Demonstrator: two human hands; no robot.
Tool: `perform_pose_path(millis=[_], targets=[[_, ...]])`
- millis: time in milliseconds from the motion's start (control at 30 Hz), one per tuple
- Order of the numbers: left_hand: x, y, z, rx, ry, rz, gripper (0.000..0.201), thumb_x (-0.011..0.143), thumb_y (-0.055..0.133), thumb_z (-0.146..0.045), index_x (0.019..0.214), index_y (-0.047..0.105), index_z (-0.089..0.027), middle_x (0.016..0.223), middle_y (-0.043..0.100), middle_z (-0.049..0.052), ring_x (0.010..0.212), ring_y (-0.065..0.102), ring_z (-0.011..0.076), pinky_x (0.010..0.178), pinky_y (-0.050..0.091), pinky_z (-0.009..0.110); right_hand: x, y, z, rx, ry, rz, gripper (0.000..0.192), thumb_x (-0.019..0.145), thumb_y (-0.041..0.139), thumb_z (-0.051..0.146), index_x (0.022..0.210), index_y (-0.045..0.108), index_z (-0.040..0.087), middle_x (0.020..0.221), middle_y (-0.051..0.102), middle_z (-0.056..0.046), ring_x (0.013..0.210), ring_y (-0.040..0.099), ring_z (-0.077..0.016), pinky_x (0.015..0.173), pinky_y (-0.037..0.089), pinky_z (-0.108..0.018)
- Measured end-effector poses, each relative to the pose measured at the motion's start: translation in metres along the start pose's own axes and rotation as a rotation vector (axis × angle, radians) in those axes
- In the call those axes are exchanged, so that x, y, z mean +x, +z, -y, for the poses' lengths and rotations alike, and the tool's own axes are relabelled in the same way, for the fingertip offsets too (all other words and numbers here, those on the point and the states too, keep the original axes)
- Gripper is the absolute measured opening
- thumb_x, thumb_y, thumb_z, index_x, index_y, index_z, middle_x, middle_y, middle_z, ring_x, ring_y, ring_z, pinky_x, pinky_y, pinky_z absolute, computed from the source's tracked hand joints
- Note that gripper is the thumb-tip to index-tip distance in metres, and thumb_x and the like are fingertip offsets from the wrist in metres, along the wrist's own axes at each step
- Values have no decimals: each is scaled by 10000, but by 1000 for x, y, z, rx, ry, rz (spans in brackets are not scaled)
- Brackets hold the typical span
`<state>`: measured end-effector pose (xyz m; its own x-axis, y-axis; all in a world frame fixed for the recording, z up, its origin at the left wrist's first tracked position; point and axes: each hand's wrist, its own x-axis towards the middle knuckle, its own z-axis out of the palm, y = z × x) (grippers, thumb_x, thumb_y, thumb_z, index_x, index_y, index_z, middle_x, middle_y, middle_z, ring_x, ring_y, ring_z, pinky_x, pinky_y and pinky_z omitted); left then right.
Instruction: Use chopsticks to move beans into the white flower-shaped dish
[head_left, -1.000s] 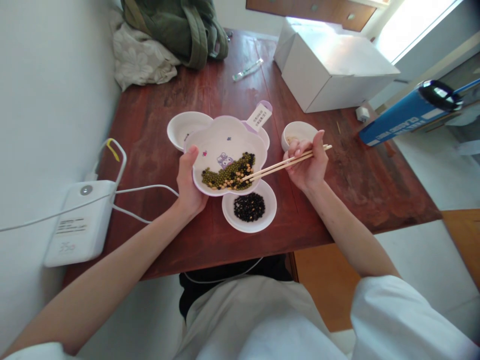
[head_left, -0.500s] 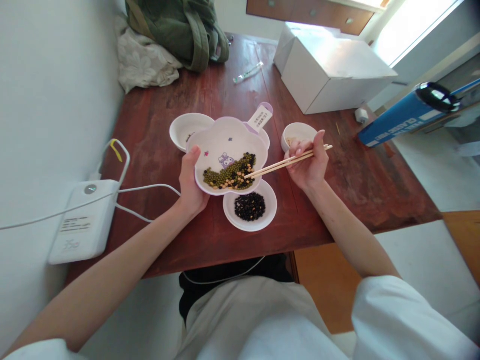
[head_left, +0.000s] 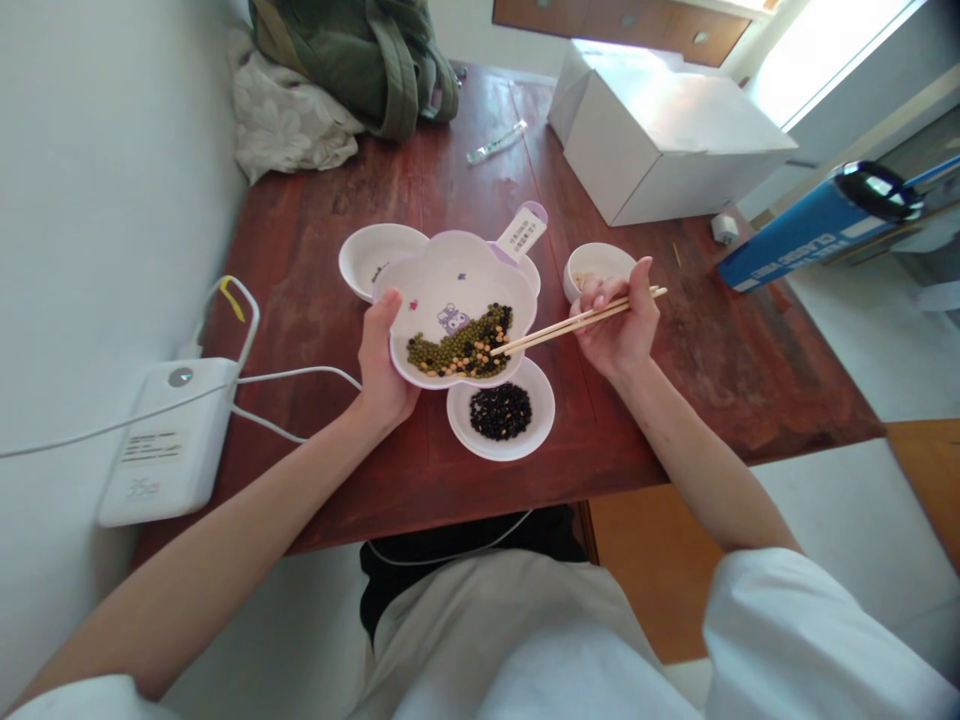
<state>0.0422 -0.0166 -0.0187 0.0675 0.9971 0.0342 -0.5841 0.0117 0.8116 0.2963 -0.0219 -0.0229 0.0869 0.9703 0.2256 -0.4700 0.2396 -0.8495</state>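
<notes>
My left hand grips the left rim of a white flower-shaped bowl with a lilac handle, tilted towards me. Green, black and tan beans are mixed along its lower side. Closed around a pair of wooden chopsticks, my right hand has their tips among the beans. Below the bowl, partly covered by it, stands a white dish of black beans. Behind it on the left is another white bowl with a few dark bits. A small white bowl with pale contents sits behind my right hand.
A white power bank with cables lies at the left by the wall. A green bag and patterned cloth are at the back left. At the back right stand a white box and a blue bottle. A wrapped stick lies behind.
The chopstick tips have shifted very slightly among the beans. Both hands and the bowl stay practically where they were.
</notes>
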Motion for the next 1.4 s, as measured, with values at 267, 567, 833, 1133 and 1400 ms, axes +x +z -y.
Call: perform_pose_path(millis=[267,567,833,1133,1400], targets=[[1,0,1,-8,14,16,323,916,631,-469,1069,748,-210,1338,721,52,1505,445,356,1201,483,497,0,1,0,-8,10,-31,606,907,658,691,523,644,222,532,520,23,396,547,-92,296,394,-198],[4,-4,4,2,31,30,333,929,603,-465,1083,752,-210,1290,738,50,1483,480,350,1181,501,524,-1,1,1,-15,9,-20,586,898,674,686,538,690,224,534,513,25,410,558,-84,311,397,-187],[5,-5,4,-7,42,41,337,911,635,-486,1076,778,-228,1295,743,47,1470,490,366,1160,522,521,-1,1,1,-19,8,-10,594,906,667,683,536,697,220,536,530,14,418,560,-89,314,398,-189],[3,-4,1,-9,31,44,359,925,624,-466,1116,766,-197,1277,748,59,1436,524,373,1139,542,516,0,2,4,-45,12,-42,634,923,625,706,524,676,215,545,495,20,418,548,-81,331,410,-187],[3,-2,2,-16,-2,-3,371,887,649,-490,1120,756,-222,1262,747,63,1430,531,399,1108,566,556,2,3,3,-73,-43,-35,627,915,625,715,516,669,233,522,498,11,419,506,-99,324,379,-214]])
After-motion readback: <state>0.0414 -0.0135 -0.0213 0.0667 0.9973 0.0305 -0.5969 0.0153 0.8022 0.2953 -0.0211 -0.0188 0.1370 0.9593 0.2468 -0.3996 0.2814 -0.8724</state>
